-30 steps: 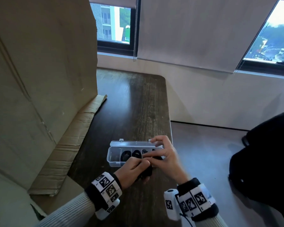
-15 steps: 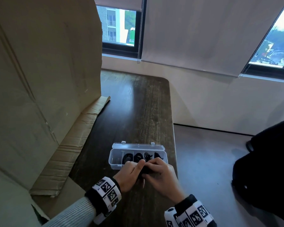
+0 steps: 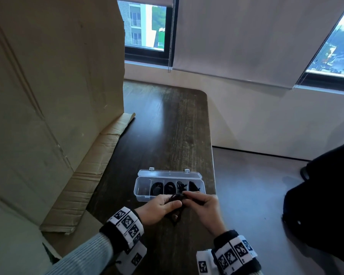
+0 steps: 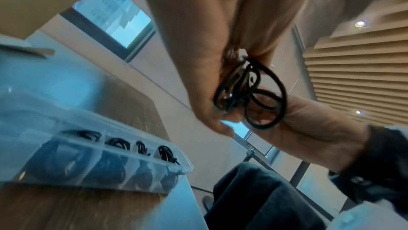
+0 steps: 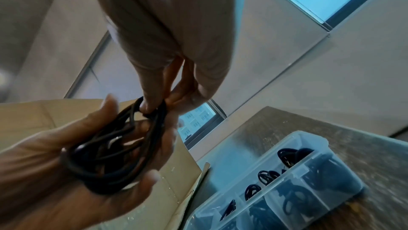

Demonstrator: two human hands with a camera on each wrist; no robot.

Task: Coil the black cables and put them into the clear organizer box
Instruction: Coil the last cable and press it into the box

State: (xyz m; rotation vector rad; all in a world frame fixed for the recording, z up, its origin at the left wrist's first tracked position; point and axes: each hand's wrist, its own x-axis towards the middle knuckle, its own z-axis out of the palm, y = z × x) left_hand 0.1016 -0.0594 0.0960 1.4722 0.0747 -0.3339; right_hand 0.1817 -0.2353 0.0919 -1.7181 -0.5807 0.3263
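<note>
One clear organizer box (image 3: 168,185) sits on the dark wooden table (image 3: 167,126), lid folded back, just beyond the two hands. It has five compartments in a row. The four on the right each hold one coiled black cable (image 3: 157,188) — four stored coils in all; whether the leftmost compartment holds anything cannot be told.

One further black cable (image 3: 176,197) is held above the table, just in front of the box's near wall and not touching it. It is partly wound into several loose loops.

Left hand (image 3: 160,208): fingers curled around the loop bundle, which lies across the palm with the thumb closed over it. In the right wrist view the loops (image 5: 114,148) rest against the palm and the fingertips (image 5: 152,177) wrap up around their outer edge.

Right hand (image 3: 204,205): thumb and forefinger pinch the top of the same bundle. In the left wrist view the loops (image 4: 253,94) hang between both hands — pinched above, backed by the right palm behind.

One large sheet of cardboard (image 3: 48,96) stands on the left side of the table.
</note>
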